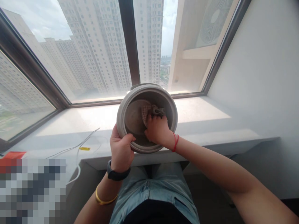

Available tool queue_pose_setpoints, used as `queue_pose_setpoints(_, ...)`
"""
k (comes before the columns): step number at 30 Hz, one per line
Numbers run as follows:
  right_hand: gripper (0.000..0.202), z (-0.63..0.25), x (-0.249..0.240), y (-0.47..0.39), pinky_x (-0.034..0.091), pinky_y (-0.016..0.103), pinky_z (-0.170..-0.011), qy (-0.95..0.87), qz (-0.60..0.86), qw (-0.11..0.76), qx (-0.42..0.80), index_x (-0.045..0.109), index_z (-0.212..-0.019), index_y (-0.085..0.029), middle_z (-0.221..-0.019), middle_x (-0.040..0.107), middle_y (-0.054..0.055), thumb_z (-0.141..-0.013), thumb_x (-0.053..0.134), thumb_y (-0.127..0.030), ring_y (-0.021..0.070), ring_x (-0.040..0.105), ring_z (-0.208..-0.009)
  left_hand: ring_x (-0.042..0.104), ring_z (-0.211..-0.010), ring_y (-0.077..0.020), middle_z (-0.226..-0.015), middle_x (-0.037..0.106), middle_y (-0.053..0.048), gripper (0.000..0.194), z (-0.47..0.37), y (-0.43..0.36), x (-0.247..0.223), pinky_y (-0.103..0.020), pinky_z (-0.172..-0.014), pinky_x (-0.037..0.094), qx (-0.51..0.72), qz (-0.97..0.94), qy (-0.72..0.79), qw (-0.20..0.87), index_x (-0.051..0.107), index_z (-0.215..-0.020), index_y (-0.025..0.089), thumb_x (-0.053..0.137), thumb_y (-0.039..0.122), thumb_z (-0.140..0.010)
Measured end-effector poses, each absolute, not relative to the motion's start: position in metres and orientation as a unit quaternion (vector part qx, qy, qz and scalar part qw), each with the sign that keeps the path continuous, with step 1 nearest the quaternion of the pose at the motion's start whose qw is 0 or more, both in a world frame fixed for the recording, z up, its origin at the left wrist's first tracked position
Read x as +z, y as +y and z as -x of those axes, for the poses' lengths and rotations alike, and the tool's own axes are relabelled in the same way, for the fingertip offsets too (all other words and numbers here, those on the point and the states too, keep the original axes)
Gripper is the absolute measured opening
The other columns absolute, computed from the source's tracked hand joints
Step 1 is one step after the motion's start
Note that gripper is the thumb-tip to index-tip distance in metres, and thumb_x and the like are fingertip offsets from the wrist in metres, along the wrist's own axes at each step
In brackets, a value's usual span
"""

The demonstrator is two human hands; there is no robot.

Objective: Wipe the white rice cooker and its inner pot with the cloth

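Note:
A round, pale grey pot [121, 115] is tilted so that its opening faces me, above the front of the white window sill. My left hand [121, 150] grips its lower left rim, the thumb lying over the edge and the fingers hidden behind the wall. Inside the pot, my right hand [157, 128] is closed on a checked cloth [145, 112], pressing it toward the right part of the interior. The cloth is bunched up, with a greyish fold above the knuckles. Some of my right fingertips are hidden by the cloth.
The white window sill [198, 113] runs under a brown-framed window [129, 40]. To the left lies a white cable [80, 143] with a yellow tag [84, 149]. A red item [14, 155] sits at the far left beside a blurred-out patch. A white wall [263, 77] bounds the right side.

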State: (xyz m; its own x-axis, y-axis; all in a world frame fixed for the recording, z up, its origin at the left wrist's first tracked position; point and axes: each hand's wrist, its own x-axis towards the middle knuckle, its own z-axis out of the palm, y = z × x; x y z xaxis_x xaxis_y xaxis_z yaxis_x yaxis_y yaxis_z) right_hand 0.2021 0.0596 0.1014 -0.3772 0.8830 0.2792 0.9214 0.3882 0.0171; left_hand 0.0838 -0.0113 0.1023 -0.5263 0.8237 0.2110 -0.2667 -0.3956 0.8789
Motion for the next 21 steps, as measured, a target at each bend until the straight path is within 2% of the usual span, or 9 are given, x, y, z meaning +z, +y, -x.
queue_pose_setpoints(2,0.051,-0.209,0.109,0.047,0.039,0.051,-0.086,-0.854,0.509,0.102,-0.043,0.062,-0.123,-0.005,-0.103,0.070,0.024,-0.087,0.049,-0.038,0.0365,0.064,-0.092,0.053,-0.064,-0.0134,-0.070,0.058,0.003,0.045,-0.084,-0.011,0.102,-0.020,-0.053,0.044,0.783,-0.321,0.407,0.343,0.067,-0.092,0.020,0.061,0.006,-0.049)
queue_pose_setpoints(5,0.036,-0.222,0.112,0.023,0.038,0.048,-0.086,-0.871,0.478,0.110,-0.013,0.069,-0.103,-0.013,-0.093,0.072,0.017,-0.088,0.044,-0.034,0.0318,0.065,-0.086,0.051,-0.060,-0.0122,-0.068,0.058,0.004,0.045,-0.082,-0.011,0.102,-0.019,-0.050,0.041,0.777,-0.333,0.411,0.341,0.067,-0.092,0.020,0.061,0.007,-0.050)
queue_pose_setpoints(9,0.035,-0.241,0.096,-0.011,0.035,0.048,-0.091,-0.862,0.465,0.199,-0.027,0.068,-0.107,-0.015,-0.096,0.070,0.014,-0.080,0.051,-0.030,0.0309,0.061,-0.092,0.053,-0.063,-0.0126,-0.071,0.059,0.004,0.041,-0.081,-0.014,0.101,-0.019,-0.053,0.043,0.782,-0.345,0.403,0.326,0.066,-0.089,0.021,0.061,0.005,-0.052)
queue_pose_setpoints(14,0.038,-0.276,0.066,-0.021,0.035,0.051,-0.099,-0.785,0.473,0.396,-0.048,0.067,-0.108,-0.017,-0.101,0.068,0.014,-0.074,0.053,-0.026,0.0321,0.058,-0.096,0.055,-0.071,-0.0138,-0.078,0.061,0.004,0.043,-0.076,-0.009,0.098,-0.021,-0.060,0.047,0.795,-0.301,0.413,0.325,0.063,-0.091,0.023,0.060,0.006,-0.051)
queue_pose_setpoints(16,0.035,-0.290,0.060,-0.009,0.043,0.050,-0.093,-0.692,0.512,0.509,0.011,0.065,-0.106,-0.019,-0.096,0.068,0.012,-0.075,0.050,-0.025,0.0305,0.061,-0.091,0.057,-0.077,-0.0143,-0.084,0.062,0.004,0.047,-0.071,-0.003,0.097,-0.022,-0.065,0.049,0.801,-0.257,0.423,0.336,0.061,-0.093,0.025,0.057,0.006,-0.050)
queue_pose_setpoints(18,0.028,-0.298,0.058,0.006,0.051,0.041,-0.073,-0.564,0.525,0.624,0.132,0.062,-0.101,-0.021,-0.079,0.065,0.006,-0.077,0.047,-0.026,0.0248,0.061,-0.075,0.059,-0.084,-0.0153,-0.089,0.062,0.004,0.052,-0.067,0.003,0.097,-0.025,-0.073,0.051,0.801,-0.215,0.428,0.360,0.059,-0.095,0.026,0.054,0.004,-0.048)
queue_pose_setpoints(20,0.018,-0.298,0.060,0.020,0.048,0.031,-0.056,-0.450,0.496,0.697,0.255,0.059,-0.090,-0.022,-0.064,0.055,0.000,-0.079,0.047,-0.029,0.0182,0.054,-0.058,0.060,-0.090,-0.0160,-0.093,0.063,0.003,0.055,-0.066,0.006,0.096,-0.027,-0.079,0.053,0.792,-0.189,0.428,0.393,0.056,-0.095,0.027,0.052,0.003,-0.046)
queue_pose_setpoints(21,0.014,-0.295,0.062,0.025,0.047,0.028,-0.053,-0.418,0.479,0.714,0.293,0.058,-0.085,-0.022,-0.063,0.054,-0.002,-0.080,0.048,-0.031,0.0161,0.053,-0.056,0.061,-0.091,-0.0160,-0.094,0.063,0.003,0.056,-0.067,0.007,0.095,-0.027,-0.080,0.053,0.786,-0.184,0.425,0.410,0.056,-0.095,0.026,0.052,0.002,-0.046)
